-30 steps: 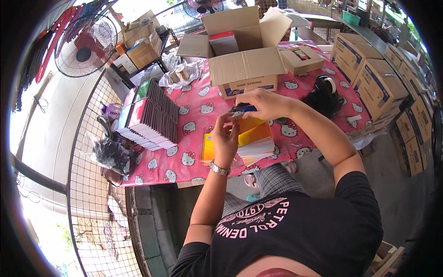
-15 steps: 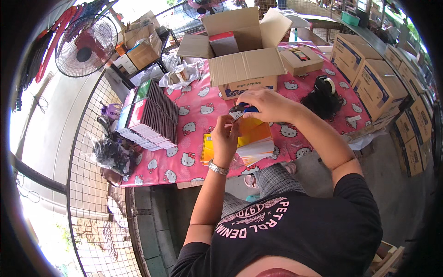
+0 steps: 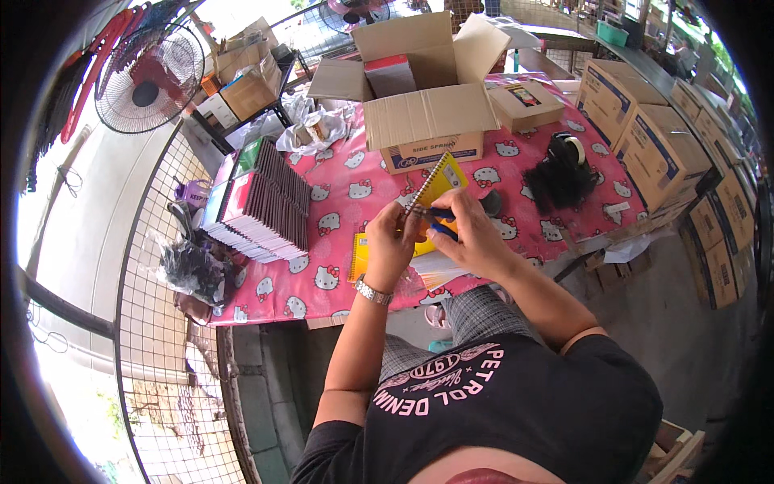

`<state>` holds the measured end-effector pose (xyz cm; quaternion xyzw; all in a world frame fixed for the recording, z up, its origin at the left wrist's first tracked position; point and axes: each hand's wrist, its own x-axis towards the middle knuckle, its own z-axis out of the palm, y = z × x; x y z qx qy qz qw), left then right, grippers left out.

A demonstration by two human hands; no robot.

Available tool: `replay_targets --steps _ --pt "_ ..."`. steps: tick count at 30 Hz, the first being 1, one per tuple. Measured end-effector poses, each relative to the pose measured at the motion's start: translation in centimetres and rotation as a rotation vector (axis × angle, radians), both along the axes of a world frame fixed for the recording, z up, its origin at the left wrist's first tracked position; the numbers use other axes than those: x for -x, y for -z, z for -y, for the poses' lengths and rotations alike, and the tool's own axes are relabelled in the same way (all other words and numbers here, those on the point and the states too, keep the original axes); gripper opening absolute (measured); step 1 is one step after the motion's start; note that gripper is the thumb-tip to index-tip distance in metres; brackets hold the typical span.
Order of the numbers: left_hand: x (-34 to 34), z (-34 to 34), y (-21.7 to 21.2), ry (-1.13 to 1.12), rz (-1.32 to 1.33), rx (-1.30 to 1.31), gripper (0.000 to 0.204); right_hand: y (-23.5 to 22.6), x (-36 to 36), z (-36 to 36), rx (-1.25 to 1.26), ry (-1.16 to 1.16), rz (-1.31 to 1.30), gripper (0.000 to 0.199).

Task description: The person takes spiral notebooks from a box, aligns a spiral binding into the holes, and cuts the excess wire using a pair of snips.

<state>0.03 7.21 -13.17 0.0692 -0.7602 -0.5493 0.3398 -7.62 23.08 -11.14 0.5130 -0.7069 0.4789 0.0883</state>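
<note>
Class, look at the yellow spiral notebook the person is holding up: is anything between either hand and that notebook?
Nothing visible. The left hand grips the yellow spiral notebook at its lower spiral edge. The right hand is beside it, holding a blue pen-like thing against the notebook's lower part.

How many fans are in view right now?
2: one standing fan at the upper left beyond the wire fence, another fan at the top edge behind the open box. Others may be hidden.
</note>
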Motion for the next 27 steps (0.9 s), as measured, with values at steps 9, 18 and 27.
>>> replay_targets --steps 9,18,27 --pt "-1.1 -0.2 -1.1 -0.099 0.03 -0.044 0.02 1.1 0.3 -0.2 0.005 -0.035 0.085 0.037" --pt "-0.6 1.0 1.2 -0.021 0.044 -0.159 0.024 2.1 -0.1 0.1 0.01 -0.093 0.228 0.033" --pt "-0.7 0.7 1.8 -0.042 0.078 -0.07 0.016 -4.1 1.6 1.0 0.121 -0.063 -0.268 0.038"
